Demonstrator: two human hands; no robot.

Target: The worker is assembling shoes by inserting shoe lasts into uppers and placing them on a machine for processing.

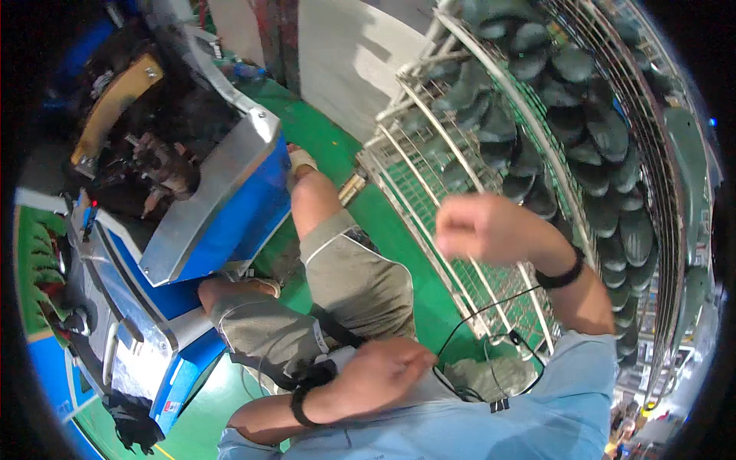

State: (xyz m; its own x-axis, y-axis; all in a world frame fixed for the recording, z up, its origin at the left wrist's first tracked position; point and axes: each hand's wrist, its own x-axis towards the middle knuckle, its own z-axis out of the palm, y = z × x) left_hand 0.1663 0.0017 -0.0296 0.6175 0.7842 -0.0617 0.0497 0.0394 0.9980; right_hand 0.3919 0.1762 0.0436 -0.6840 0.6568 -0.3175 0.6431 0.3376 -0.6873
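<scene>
My left hand is in front of my blue shirt, above my lap, with its fingers curled in. Whether anything is inside those fingers is hidden. To the right, my right hand is raised over the near side of a white wire cage. Its fingers look bent, but motion blurs them, and I cannot see anything held. Dark green, rounded, foot-shaped pieces are piled in and behind the cage, beyond my right hand. Each wrist wears a black band.
On the left stands a blue and grey machine with a dark mechanism and a curved yellowish part. A black glove-like thing hangs off its lower edge. Thin black cables run near my right arm. The floor is green.
</scene>
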